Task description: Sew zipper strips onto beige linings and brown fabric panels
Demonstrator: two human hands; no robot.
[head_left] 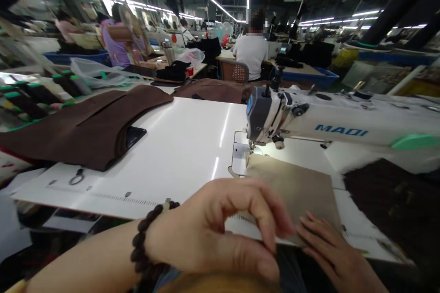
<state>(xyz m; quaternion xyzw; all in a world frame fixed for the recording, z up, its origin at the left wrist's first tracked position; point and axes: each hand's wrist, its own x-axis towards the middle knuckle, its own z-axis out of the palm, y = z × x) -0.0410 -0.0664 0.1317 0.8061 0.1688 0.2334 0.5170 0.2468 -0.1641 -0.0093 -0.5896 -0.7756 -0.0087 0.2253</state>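
At my white sewing table (178, 146): one tan fabric panel (292, 187), at 12 o'clock from my hands, far end under the MAQI sewing machine (302, 121). My left hand (220, 229), beaded bracelet (147, 233) on its wrist, pinches the near edge. My right hand (330, 247), just beside it and apart, rests fingers on the panel. Brown cloth (75, 130), 10 o'clock; dark fabric (388, 192), 3 o'clock.

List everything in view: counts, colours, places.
Sewing table: 1, white, centre.
Industrial sewing machine: 1, white, table's right.
Rectangular cloth panel: 1, tan, before the presser foot.
Folded cloth piece: 1, brown, table's left.
Flat phone: 1, black, against the brown cloth.
Thread snips: 1, dark, table's near left.
Seated co-worker: 1, white shirt, beyond the table.
Bead bracelet: 1, dark brown, left wrist.
Left hand: 1, bare, on panel's near edge.
Right hand: 1, bare, on same edge.
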